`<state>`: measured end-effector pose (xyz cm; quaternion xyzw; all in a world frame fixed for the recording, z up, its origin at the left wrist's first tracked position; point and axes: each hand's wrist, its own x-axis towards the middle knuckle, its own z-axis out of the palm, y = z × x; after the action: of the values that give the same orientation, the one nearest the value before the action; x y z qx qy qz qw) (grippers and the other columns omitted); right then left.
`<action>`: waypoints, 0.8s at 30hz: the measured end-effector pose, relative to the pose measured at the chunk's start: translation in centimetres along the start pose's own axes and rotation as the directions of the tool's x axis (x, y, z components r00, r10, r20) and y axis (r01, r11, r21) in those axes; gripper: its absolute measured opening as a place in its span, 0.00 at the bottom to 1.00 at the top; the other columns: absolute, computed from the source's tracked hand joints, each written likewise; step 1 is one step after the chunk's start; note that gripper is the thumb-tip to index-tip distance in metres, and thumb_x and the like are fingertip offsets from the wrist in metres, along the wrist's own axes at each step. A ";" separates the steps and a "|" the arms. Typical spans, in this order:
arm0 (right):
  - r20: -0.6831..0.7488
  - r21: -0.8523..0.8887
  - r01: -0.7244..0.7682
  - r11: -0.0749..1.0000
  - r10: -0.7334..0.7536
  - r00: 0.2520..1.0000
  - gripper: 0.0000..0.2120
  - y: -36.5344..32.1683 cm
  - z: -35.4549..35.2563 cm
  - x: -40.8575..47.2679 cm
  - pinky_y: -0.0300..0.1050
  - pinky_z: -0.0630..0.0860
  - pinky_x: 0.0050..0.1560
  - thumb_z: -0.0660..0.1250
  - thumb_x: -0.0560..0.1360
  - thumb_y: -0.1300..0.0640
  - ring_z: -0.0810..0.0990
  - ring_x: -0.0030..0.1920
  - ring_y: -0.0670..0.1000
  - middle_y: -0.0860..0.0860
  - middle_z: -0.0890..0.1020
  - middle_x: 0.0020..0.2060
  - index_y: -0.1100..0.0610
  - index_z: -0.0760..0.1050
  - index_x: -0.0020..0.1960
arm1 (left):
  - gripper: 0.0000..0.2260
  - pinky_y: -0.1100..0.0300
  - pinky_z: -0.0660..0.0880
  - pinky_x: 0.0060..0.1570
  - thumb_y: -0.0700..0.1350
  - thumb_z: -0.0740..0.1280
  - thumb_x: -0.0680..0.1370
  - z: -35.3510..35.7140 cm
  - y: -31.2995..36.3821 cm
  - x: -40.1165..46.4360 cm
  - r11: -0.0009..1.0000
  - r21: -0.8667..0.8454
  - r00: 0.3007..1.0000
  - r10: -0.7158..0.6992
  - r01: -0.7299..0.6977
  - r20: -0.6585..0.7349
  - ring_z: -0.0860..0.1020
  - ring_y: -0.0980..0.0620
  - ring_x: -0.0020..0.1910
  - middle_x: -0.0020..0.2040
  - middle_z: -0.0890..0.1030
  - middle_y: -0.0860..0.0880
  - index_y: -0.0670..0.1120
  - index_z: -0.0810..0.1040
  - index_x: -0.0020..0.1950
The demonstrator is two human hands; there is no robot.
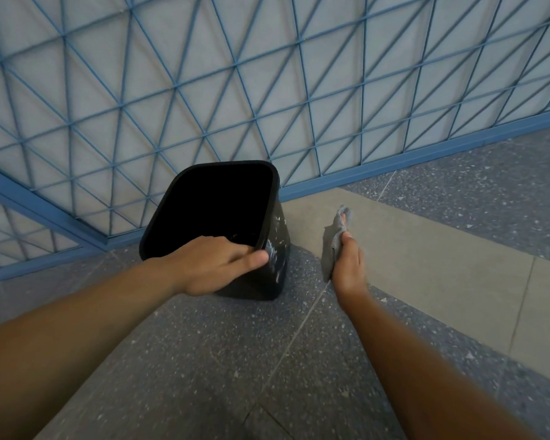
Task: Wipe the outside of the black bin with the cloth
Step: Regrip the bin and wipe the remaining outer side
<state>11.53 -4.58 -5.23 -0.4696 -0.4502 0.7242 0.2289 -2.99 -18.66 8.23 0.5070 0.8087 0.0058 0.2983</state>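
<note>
The black bin [277,249] stands on the floor in the corner, its open top facing me and whitish smears on its right outer wall. My left hand [215,265] grips the bin's near right rim, fingers inside and thumb on the outside. My right hand [348,265] holds a grey cloth [334,242] bunched in its fingers, a short way to the right of the bin and apart from it. The cloth hangs down past the hand's left side.
A blue metal lattice railing [204,90] with pale panels runs behind the bin and meets a second railing section at the left. The floor [235,360] is dark speckled stone with a beige strip [426,255] at the right.
</note>
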 end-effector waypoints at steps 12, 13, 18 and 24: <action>0.386 0.074 0.341 0.937 -0.343 0.857 0.30 -0.6 5.1 -0.6 0.50 0.51 0.86 0.50 0.77 0.30 0.55 0.86 0.47 0.39 0.63 0.81 0.36 0.60 0.77 | 0.25 0.62 0.64 0.67 0.60 0.51 0.84 1.0 4.1 6.7 0.749 -0.648 0.938 -0.309 0.140 -0.154 0.70 0.52 0.72 0.72 0.73 0.48 0.49 0.70 0.75; 0.411 0.097 0.335 0.937 -0.344 0.844 0.28 -0.2 5.6 -0.6 0.51 0.46 0.88 0.50 0.77 0.32 0.49 0.86 0.44 0.36 0.57 0.82 0.32 0.56 0.77 | 0.24 0.63 0.64 0.65 0.59 0.50 0.84 0.9 4.3 6.9 0.749 -0.647 0.936 -0.317 0.147 -0.155 0.70 0.52 0.72 0.73 0.73 0.48 0.49 0.69 0.76; 0.377 0.121 0.372 0.920 -0.389 0.840 0.27 2.3 7.8 -1.2 0.50 0.44 0.88 0.48 0.80 0.35 0.45 0.84 0.34 0.30 0.48 0.81 0.31 0.44 0.77 | 0.28 0.59 0.64 0.71 0.63 0.47 0.83 0.9 4.1 7.8 0.711 -0.681 0.935 -0.337 0.174 -0.113 0.70 0.50 0.72 0.73 0.72 0.46 0.49 0.69 0.76; 0.404 -0.144 0.474 0.869 -0.385 0.830 0.29 1.2 7.8 2.3 0.50 0.39 0.86 0.39 0.77 0.31 0.39 0.84 0.37 0.38 0.43 0.85 0.32 0.41 0.77 | 0.26 0.63 0.60 0.71 0.61 0.47 0.84 1.1 3.7 8.2 0.744 -0.663 0.956 -0.250 0.088 -0.153 0.65 0.61 0.73 0.74 0.71 0.52 0.51 0.66 0.77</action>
<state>3.65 -6.86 -6.16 -0.2377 -0.6623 0.6681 0.2420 -1.96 -10.46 4.55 0.2918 0.8284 0.3172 0.3577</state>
